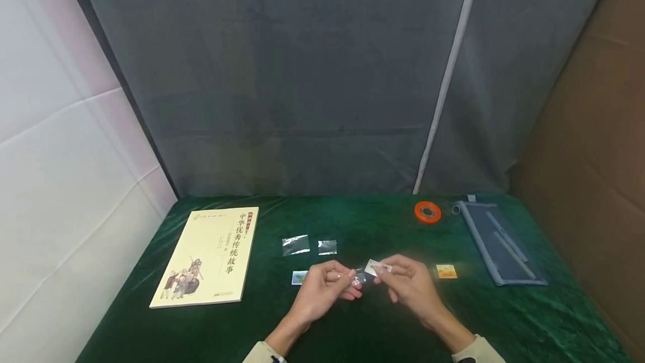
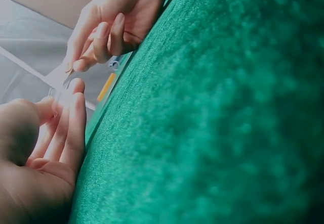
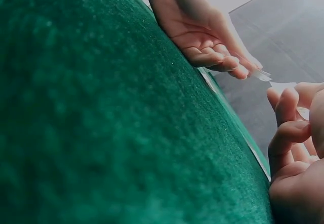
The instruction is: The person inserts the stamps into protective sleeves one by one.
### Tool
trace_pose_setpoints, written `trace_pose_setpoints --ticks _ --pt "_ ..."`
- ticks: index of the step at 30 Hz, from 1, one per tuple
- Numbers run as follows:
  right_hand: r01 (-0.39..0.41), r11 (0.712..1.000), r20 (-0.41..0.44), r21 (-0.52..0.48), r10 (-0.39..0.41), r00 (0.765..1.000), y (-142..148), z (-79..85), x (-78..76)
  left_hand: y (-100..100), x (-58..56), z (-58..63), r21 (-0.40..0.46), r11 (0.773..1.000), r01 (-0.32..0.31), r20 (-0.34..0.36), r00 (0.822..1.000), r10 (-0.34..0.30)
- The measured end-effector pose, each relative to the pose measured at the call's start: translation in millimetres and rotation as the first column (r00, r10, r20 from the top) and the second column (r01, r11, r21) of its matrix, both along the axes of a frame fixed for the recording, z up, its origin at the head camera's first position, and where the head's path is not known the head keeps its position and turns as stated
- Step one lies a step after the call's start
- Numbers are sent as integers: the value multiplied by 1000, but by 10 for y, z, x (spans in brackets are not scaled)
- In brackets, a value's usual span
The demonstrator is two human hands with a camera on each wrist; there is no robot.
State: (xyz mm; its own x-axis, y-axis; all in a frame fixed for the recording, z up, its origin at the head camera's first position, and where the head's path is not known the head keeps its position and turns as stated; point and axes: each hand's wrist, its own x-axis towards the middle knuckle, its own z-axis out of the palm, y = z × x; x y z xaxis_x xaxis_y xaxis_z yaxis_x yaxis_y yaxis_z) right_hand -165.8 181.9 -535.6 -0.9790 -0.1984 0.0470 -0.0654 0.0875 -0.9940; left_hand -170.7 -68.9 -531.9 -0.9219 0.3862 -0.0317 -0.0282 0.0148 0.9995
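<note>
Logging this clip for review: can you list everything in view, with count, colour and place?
book: 1, pale yellow cover, table left
clear sleeves: 2, transparent, mid table beyond the hands
stamp: 1, bluish, beside left hand
orange stamp: 1, orange, right of right hand
tape roll: 1, orange, far right
pouch: 1, grey-blue, table right
table cloth: 1, green velvet
small sleeve: 1, clear, pinched by left hand
small piece: 1, white, pinched by right hand
</note>
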Motion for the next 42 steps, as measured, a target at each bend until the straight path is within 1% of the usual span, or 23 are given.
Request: trace_pose_setpoints --ticks 7,13,22,29,33,39,42 --pt "-10 1000 2 24 10 1000 4 17 -9 1 6 42 23 1000 16 11 1000 -16" --pt "-28 999 3 39 28 1000 8 33 -7 7 11 58 17 1000 12 11 1000 -13" --pt "-4 999 -15 40 5 1000 14 5 -8 1 17 66 10 1000 7 17 1000 -8" --pt "-28 999 2 30 28 1000 9 24 3 -6 21 67 7 1000 15 21 1000 -15" --pt "-60 997 2 46 60 998 6 35 9 -10 23 67 9 1000 20 27 999 -20" --pt "-107 992 40 73 105 994 5 28 9 -13 17 57 17 1000 6 36 999 -6" --pt "-122 989 41 83 119 992 7 17 4 -16 13 48 24 1000 -6 40 999 5"
